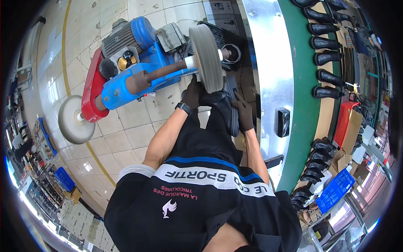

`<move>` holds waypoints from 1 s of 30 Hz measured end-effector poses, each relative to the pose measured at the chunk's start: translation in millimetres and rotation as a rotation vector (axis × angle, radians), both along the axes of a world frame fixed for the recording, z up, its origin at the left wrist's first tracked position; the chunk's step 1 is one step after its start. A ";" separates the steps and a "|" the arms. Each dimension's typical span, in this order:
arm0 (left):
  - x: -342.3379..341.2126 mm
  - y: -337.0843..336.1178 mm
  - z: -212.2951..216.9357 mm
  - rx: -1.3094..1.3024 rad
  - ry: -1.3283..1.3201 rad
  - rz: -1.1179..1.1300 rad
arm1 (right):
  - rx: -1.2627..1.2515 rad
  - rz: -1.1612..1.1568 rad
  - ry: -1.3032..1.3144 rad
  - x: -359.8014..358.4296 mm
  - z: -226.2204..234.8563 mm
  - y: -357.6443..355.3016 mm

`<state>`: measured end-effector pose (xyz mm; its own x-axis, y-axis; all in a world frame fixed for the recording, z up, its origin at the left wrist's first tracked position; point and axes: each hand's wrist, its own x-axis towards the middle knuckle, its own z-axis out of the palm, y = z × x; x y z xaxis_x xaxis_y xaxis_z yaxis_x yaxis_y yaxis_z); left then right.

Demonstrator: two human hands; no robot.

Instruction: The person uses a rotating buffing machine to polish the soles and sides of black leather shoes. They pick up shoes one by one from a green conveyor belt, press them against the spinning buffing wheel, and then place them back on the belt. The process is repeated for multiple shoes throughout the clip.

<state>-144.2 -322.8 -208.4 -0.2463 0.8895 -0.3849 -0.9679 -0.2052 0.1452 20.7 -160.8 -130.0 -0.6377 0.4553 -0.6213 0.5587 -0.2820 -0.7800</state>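
A black leather shoe [217, 101] is held between my two gloved hands, under the lower edge of a grey buffing wheel [205, 59]. The wheel appears to touch the shoe's upper, though the exact contact is partly hidden. My left hand [193, 94], in a dark glove with a watch at the wrist, closes on the shoe's left side. On the other side, my right hand [243, 111], also gloved, grips along the sole edge. The wheel sits on the right end of the shaft of a blue buffing machine [121, 90].
A second pale wheel [76, 119] and a red belt guard [93, 86] are at the machine's left. Right of me runs a metal bench top [270, 54] with a shiny black block [282, 122]. Beyond it, several black shoes [326, 43] line a green conveyor [303, 75].
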 end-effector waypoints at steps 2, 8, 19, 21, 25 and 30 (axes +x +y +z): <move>11.5 7.3 18.0 -0.248 0.787 0.038 | 0.109 0.026 0.002 10.2 11.4 3.4; 32.0 -1.7 1.4 -0.601 1.861 -0.184 | 0.315 0.198 0.025 26.4 54.0 -2.2; -22.8 -49.4 -102.4 -0.289 1.119 -0.276 | -0.330 -0.188 -0.173 -58.6 -60.1 -4.6; -29.4 -40.0 -98.2 -0.358 1.174 -0.333 | -0.356 -0.271 -0.144 -62.1 -86.8 -3.4; -27.7 -45.1 -111.6 -0.487 1.314 -0.379 | -0.654 -0.297 -0.168 -64.5 -142.5 11.0; -34.5 -36.9 -80.3 -0.474 1.621 -0.546 | -0.589 -0.395 -0.553 -94.6 -105.3 -0.2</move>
<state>-178.7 -359.7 -288.8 -0.3466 0.8878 -0.3028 0.2557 0.4001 0.8801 -73.9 -161.0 -235.3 -0.0428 0.0888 -0.9951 0.5892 -0.8021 -0.0969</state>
